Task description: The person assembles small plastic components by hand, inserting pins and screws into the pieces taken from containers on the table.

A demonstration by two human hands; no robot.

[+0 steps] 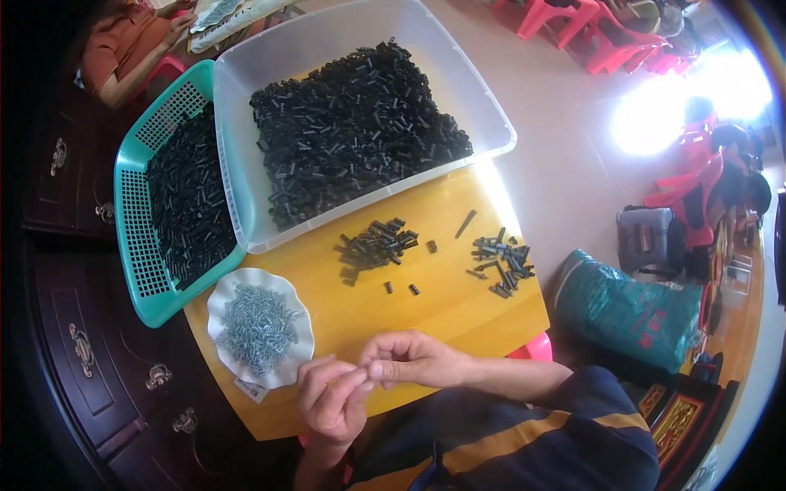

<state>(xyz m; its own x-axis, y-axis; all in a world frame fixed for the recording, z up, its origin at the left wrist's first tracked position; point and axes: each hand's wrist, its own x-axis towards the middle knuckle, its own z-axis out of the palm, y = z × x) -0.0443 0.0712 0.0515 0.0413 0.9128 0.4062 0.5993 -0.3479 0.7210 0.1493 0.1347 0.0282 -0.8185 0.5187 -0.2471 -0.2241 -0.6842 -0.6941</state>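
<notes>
My left hand [334, 399] and my right hand [416, 360] meet over the near edge of the yellow table [442, 327]. Their thumbs and fingers are pinched together at the tips, and whatever sits between them is hidden or too small to make out. Just left of them stands a white scalloped bowl [304, 360] of small silvery metal pieces [258, 327]. Beyond my hands lies a loose pile of short black tube-like parts [377, 244]. A second pile of dark parts [508, 263] lies to the right, with a few single pieces between.
A large translucent bin [491, 135] full of black parts covers the far table side. Left of it, a green basket [131, 221] holds more. Dark drawers [82, 327] stand left, a green sack [626, 307] right. Another person [123, 41] sits far left.
</notes>
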